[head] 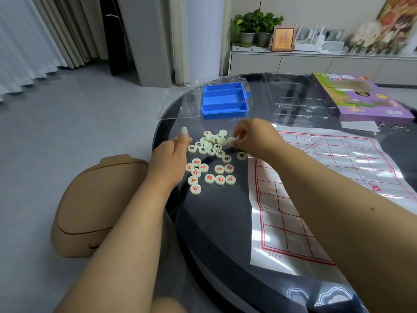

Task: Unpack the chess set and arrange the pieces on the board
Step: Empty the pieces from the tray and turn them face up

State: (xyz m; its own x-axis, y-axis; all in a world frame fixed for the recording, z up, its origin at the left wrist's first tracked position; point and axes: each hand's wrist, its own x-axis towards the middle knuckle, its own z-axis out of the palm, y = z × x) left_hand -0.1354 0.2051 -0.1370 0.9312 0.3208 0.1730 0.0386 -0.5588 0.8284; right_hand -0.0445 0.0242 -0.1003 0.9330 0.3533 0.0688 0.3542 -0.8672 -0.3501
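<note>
Several cream round chess pieces (211, 159) with red or black characters lie loose on the dark glass table (216, 222), left of the plastic chess board sheet (327, 188) with red grid lines. My right hand (252, 137) hovers over the far end of the pile and pinches a cream piece (230, 140) between its fingertips. My left hand (172, 154) rests at the pile's left edge, thumb up, fingers hidden beneath the palm. The blue piece tray (224, 100) stands empty behind the pile.
A clear plastic bag (180, 107) lies under the blue tray. A clear insert (300, 96) and the purple game box (361, 98) sit at the far right. A tan stool (99, 204) stands left of the table on the grey floor.
</note>
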